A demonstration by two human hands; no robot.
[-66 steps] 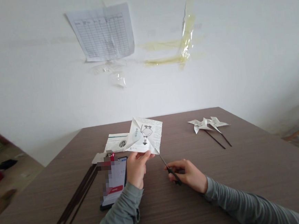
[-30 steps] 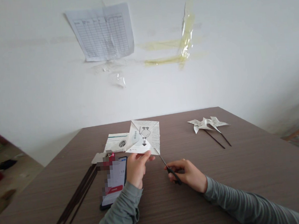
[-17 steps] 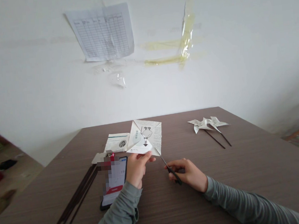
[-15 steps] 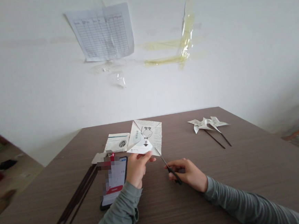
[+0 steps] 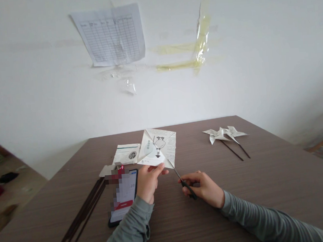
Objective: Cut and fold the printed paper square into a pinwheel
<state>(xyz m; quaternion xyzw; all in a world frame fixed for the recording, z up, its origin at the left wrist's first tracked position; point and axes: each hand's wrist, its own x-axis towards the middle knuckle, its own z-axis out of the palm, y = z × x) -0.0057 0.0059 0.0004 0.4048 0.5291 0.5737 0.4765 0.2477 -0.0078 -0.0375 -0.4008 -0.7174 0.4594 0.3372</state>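
Tilted slightly wider than a second ago, the creased printed paper square (image 5: 159, 149), white with a cartoon figure, stands above the bench (image 5: 266, 172), pinched in the fingers of my left hand (image 5: 148, 181). My right hand (image 5: 204, 186) grips scissors (image 5: 180, 178) at its lower corner.

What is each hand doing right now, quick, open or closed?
Left hand: closed, pinching the lower edge of the paper.
Right hand: closed on the scissors, blades at the paper's corner.
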